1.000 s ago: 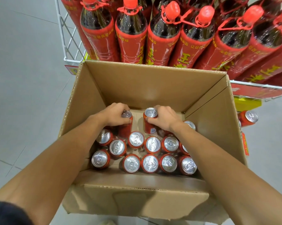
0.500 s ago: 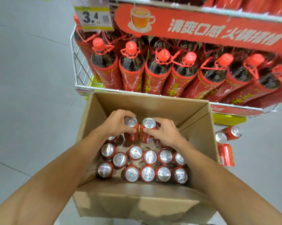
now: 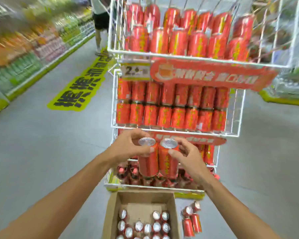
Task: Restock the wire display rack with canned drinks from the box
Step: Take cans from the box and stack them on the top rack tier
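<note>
Hands grip one red can each: left hand (image 3: 128, 149) on left can (image 3: 148, 159), right hand (image 3: 188, 156) on right can (image 3: 167, 160) (silver tops, upright, sides touching) before wire rack (image 3: 238, 118).

Stacked cans (image 3: 171, 107) fill the middle wire shelf (image 3: 176, 131) front.

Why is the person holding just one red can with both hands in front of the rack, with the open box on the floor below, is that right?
Not quite. The head view shows two cans, one per hand: the left hand grips the left can, the right hand the right can, side by side before the wire rack, above the open box.
</note>
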### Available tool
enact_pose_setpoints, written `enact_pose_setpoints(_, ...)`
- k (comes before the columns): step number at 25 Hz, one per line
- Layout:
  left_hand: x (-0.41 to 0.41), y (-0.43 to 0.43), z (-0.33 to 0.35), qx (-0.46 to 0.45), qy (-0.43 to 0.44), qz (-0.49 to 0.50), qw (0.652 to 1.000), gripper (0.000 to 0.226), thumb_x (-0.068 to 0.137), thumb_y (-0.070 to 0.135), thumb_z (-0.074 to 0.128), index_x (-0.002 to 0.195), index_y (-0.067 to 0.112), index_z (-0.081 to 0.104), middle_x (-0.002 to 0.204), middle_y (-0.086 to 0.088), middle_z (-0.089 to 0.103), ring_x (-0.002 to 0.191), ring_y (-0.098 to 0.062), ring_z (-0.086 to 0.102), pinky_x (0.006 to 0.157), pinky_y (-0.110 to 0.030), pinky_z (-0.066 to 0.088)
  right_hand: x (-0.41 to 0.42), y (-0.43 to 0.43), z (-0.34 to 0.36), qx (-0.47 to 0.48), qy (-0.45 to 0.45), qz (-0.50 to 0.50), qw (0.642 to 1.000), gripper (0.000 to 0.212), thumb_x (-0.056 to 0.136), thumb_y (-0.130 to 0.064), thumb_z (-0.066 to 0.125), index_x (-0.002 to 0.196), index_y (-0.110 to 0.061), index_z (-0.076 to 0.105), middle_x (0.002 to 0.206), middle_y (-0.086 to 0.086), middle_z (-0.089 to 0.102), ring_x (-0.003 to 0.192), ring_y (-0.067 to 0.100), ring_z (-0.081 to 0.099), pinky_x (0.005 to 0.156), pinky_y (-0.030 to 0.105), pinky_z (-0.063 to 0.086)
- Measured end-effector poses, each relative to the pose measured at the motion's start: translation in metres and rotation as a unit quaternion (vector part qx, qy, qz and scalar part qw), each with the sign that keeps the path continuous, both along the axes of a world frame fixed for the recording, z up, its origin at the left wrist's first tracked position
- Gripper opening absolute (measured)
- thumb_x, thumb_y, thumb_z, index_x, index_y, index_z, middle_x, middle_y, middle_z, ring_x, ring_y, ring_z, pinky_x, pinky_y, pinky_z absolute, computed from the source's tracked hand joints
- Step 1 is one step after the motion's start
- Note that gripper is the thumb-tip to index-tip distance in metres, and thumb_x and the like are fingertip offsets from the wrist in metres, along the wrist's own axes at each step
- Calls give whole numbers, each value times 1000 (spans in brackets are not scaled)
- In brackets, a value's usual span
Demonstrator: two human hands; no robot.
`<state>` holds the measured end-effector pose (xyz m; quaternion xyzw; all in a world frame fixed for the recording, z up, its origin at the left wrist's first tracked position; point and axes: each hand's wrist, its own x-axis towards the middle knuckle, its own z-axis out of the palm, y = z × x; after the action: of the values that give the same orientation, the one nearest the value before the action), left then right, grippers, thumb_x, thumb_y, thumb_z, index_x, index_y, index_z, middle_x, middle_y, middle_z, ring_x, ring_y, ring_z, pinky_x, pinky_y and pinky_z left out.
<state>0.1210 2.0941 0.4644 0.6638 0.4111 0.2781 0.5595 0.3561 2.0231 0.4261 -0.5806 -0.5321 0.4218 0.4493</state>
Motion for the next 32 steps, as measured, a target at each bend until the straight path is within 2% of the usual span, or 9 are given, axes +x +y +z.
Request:
enact_pose_setpoints(5,19,31,207,72,-74,27,994,32,82,4,82,113,7,74,74,5,71,62,-2,63,61,-15,50,14,28,214,113,7,-13,994,34,79,-26,68,113,-25,69,100,-22,77,95,-6,68,85,10,48)
enact_pose_setpoints(10,51,82,297,102,-158,109,976,41,63,27,84,101,16,75,73,3,69,59,-5,58,57,-19,43,31,88,305,176,33,-13,984,35,84,-35,66,116,-22,74,113,-9,78,110,11,70,98,27,53)
enact_pose_setpoints(12,64,111,309,100,-165,146,970,45,55,36,83,96,17,74,73,3,69,55,-4,56,54,-19,40,39,127,316,180,35,-13,983,38,86,-35,66,119,-18,74,115,-2,78,111,17,70,99,33,53)
enact_pose_setpoints(15,75,149,302,74,-158,176,969,51,52,38,85,95,15,72,69,4,69,55,-6,56,52,-24,40,49,175,313,157,12,-6,988,36,85,-38,70,116,-21,73,108,-6,76,99,5,67,88,20,51)
enact_pose_setpoints(17,76,165,286,49,-155,189,968,52,52,37,87,95,12,73,71,1,68,59,-12,56,55,-26,40,55,198,299,125,-2,2,992,39,87,-41,71,121,-23,70,116,-3,74,108,7,66,97,26,52)
enact_pose_setpoints(20,73,180,266,4,-167,190,968,54,55,36,89,99,9,75,82,-6,71,79,-23,61,69,-32,44,61,216,284,93,0,15,996,42,90,-45,70,126,-25,66,118,-2,72,112,13,65,100,33,51)
enact_pose_setpoints(25,65,188,266,30,-99,134,986,51,64,31,97,107,15,75,105,-8,77,99,-24,74,88,-39,60,58,216,283,82,-33,25,996,49,79,-58,81,121,-36,67,113,-18,73,101,-6,68,79,17,57)
enact_pose_setpoints(29,63,196,272,58,-44,100,992,43,71,23,93,108,14,74,101,-6,79,97,-23,75,85,-38,63,58,221,288,82,-52,12,995,47,75,-52,87,115,-32,72,107,-16,77,97,-3,72,75,18,59)
enact_pose_setpoints(32,57,212,269,68,7,136,988,61,63,33,98,111,13,67,103,-8,73,96,-23,72,73,-29,58,55,230,287,74,-63,13,995,66,64,-64,89,118,-30,71,112,-12,76,103,3,71,85,26,61)
